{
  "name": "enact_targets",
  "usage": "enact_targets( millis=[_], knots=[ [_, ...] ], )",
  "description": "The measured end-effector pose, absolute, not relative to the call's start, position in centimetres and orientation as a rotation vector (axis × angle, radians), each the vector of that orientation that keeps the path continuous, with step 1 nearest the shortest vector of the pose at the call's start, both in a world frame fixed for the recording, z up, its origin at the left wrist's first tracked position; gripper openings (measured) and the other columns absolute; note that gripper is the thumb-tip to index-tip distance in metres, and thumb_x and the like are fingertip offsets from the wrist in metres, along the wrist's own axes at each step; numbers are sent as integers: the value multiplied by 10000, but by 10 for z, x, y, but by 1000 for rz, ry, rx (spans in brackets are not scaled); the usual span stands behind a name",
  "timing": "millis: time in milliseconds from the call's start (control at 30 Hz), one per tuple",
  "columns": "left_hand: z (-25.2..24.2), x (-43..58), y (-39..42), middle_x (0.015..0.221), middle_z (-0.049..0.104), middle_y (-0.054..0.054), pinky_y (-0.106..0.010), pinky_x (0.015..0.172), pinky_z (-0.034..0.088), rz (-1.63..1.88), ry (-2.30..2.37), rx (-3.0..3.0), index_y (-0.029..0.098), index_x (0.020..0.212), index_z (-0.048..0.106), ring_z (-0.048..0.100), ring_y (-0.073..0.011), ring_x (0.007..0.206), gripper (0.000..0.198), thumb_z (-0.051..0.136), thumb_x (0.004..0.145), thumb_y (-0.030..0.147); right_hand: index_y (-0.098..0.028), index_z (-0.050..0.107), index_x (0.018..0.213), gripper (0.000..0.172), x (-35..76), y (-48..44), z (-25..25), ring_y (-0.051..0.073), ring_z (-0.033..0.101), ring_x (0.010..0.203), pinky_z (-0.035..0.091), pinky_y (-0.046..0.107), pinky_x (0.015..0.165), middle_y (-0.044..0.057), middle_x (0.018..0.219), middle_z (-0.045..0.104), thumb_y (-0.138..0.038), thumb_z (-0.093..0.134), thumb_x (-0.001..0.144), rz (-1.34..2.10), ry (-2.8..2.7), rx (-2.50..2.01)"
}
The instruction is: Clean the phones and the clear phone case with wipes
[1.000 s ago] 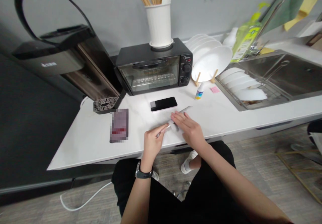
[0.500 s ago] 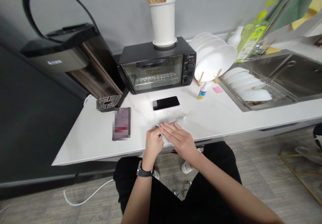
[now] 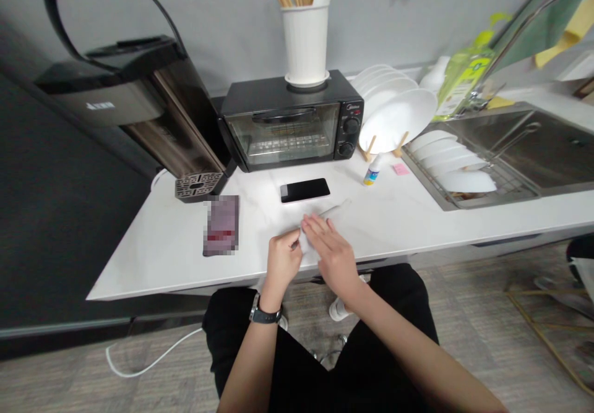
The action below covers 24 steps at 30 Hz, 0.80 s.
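Near the counter's front edge, my left hand (image 3: 283,257) is closed on one end of a thin, pale, see-through thing (image 3: 338,208). Its kind is unclear, as both hands cover most of it. My right hand (image 3: 330,249) lies across the top with its fingers together, pressing a crumpled white tissue (image 3: 305,247) against it. Behind the hands a phone (image 3: 305,190) rests screen up. To the left lies a flat purple-grey item (image 3: 223,224), blurred out in the picture. A small spray bottle (image 3: 372,170) stands upright behind and to the right.
At the back are a black toaster oven (image 3: 283,131) bearing a white utensil pot (image 3: 305,42), and a tall drinks machine (image 3: 167,116). White plates (image 3: 399,119) stand in a rack beside the sink (image 3: 533,153). A pink sticky note (image 3: 400,169) lies near the sink.
My right hand has shifted slightly forward along the pale thing, its fingers a little more spread. My left hand keeps its hold. The whole view has tilted slightly.
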<state>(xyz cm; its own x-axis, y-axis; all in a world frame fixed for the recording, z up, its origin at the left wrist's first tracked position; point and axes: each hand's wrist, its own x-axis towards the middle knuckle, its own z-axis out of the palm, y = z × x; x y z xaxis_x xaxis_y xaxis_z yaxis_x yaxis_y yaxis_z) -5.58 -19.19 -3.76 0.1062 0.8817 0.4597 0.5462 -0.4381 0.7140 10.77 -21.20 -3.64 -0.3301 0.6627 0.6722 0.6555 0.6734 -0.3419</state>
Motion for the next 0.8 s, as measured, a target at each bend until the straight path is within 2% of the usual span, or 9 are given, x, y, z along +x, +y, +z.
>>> enact_targets(
  millis=[100,200,333,400,467,533,600,700,800],
  knots=[
    [-36,-60,-192,555,674,-16,-227,525,450,1266,1385,2053,174,588,633,600,-139,490,346,524,912,121,-92,393,1655,803,89,-224,-35,215,394,1596,398,485,1309,149,1598,577,113,347,880,-4,-2129,-885],
    [-35,-60,-193,570,690,-16,-231,561,492,1252,1356,2065,181,593,653,636,-150,523,328,559,902,128,-130,431,1641,776,112,-215,-32,198,455,1563,416,463,1298,125,1567,616,112,351,907,-45,-2183,-817],
    [-31,-53,-194,962,859,-45,-287,825,636,1217,1278,2007,222,980,845,815,-210,872,271,584,969,150,-198,491,1615,913,172,-185,-31,244,501,1536,440,543,1276,108,1562,628,150,359,781,-44,-2134,-1012],
    [-29,-49,-195,1166,847,-40,-317,937,642,1210,1233,1976,254,1170,835,822,-217,1020,347,567,988,132,-215,518,1600,976,189,-174,-31,278,490,1543,438,597,1267,104,1555,634,149,370,708,-39,-2096,-1132],
    [-28,-48,-195,1213,835,-38,-317,964,638,1217,1219,1967,259,1212,825,820,-215,1050,370,562,992,120,-218,497,1618,1017,187,-172,-32,295,462,1561,420,628,1271,110,1578,611,143,373,676,-30,-2074,-1173],
    [-30,-48,-195,1145,852,-40,-300,928,636,1227,1255,1982,246,1145,836,823,-210,1000,334,566,992,124,-222,418,1666,1051,167,-180,-36,290,416,1586,401,631,1283,115,1618,566,141,359,682,-18,-2055,-1134],
    [-33,-50,-194,926,856,-40,-270,793,622,1234,1327,2003,216,938,834,805,-198,816,282,576,957,104,-231,312,1711,1049,139,-195,-39,268,376,1605,389,612,1295,111,1635,545,141,336,731,-6,-2066,-1039],
    [-38,-55,-194,601,722,-21,-239,577,509,1248,1411,2014,188,618,684,655,-156,535,330,551,885,47,-192,177,1739,926,102,-215,-41,240,352,1613,397,550,1301,130,1632,541,113,321,877,-6,-2147,-876],
    [-40,-60,-193,544,669,-18,-232,525,451,1259,1410,2015,181,561,622,599,-142,487,357,526,872,36,-175,147,1739,805,98,-216,-38,220,366,1605,411,484,1300,135,1632,535,50,356,996,-17,-2241,-769]
  ],
)
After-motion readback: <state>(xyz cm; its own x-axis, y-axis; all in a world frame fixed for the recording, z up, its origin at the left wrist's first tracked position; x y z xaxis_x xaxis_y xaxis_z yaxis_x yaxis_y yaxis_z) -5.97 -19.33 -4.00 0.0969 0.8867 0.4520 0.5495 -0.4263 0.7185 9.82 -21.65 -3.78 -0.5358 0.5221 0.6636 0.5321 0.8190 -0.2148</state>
